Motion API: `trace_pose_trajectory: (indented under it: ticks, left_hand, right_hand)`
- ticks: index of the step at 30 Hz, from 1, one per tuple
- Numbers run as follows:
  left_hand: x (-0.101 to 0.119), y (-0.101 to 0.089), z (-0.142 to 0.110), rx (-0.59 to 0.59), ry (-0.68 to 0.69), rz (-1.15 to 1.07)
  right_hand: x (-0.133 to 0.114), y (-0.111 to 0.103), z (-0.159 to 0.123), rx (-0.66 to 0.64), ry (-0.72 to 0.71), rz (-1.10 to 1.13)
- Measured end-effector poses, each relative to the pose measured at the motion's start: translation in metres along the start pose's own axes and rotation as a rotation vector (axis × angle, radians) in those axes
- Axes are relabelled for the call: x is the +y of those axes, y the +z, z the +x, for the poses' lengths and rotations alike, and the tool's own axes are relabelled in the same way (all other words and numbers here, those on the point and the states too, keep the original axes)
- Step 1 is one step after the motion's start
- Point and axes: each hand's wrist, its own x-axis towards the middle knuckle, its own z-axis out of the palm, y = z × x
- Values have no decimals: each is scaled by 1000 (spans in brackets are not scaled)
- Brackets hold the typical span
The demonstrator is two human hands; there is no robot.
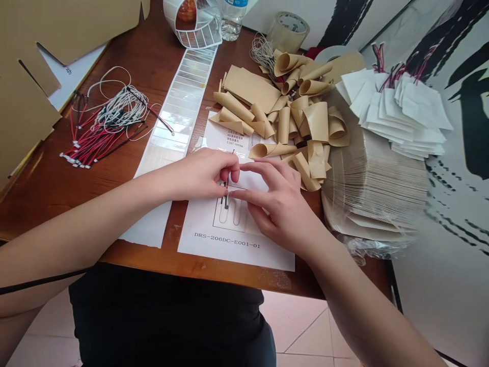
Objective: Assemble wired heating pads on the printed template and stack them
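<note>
My left hand (208, 172) is closed in a pinch on a thin dark and red wire (227, 179), above a printed paper sheet (237, 246). A short end of the wire shows above the fingers, and its lower part lies over a line drawing with long rounded loops. From the right, my right hand (277, 196) reaches in with its fingers apart. Its fingertips are close to the wire and to my left fingers; whether they touch the wire I cannot tell. My fingers hide part of the sheet and the wire.
A bundle of red, black and white wires (114, 120) lies left of a label strip (179, 107) and its roll (194, 25). Rolled brown papers (284, 120), clear tape (288, 30) and a water bottle (232, 20) stand behind. Stacked cards (376, 178) bear white pouches (401, 109); cardboard (57, 46) is left.
</note>
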Motion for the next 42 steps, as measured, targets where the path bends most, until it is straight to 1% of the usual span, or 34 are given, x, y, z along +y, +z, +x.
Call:
trace_pose_trajectory:
  ticks: [5, 9, 14, 18, 22, 26, 29, 31, 36, 38, 40, 42]
  left_hand:
    - [-1, -2, 0, -25, -3, -20]
    - [-2, -6, 0, -35, -8, -55]
    - [-1, -6, 0, -33, -9, -44]
    - [-3, -6, -1, -32, 15, -29]
    - [-5, -7, -1, -29, 24, -56]
    - [-5, -9, -2, -20, 10, -72]
    - [-3, -10, -3, -29, 44, -45]
    - [-2, -11, -3, -1, 71, -30]
    - [0, -10, -2, 204, 90, -23]
    - [0, -10, -2, 257, 94, -13]
    - [0, -11, -2, 281, 95, -3]
    - [0, -11, -3, 274, 95, 3]
  right_hand:
    - [-2, 7, -2, 55, -15, 50]
    - [-2, 12, -4, 49, -16, 70]
    - [-7, 10, -4, 65, -21, 79]
    - [-23, 4, -6, 83, 35, 98]
    - [-37, 6, -8, 25, 84, 129]
    - [-35, 9, -8, 40, 161, 124]
    - [-30, 9, -8, 48, 201, 107]
    - [-27, 9, -8, 50, 205, 113]
    - [-25, 10, -5, 32, 233, 146]
    - [-24, 11, -3, 15, 270, 162]
    - [-24, 11, -1, 7, 303, 181]
    - [-25, 12, 0, -2, 322, 192]
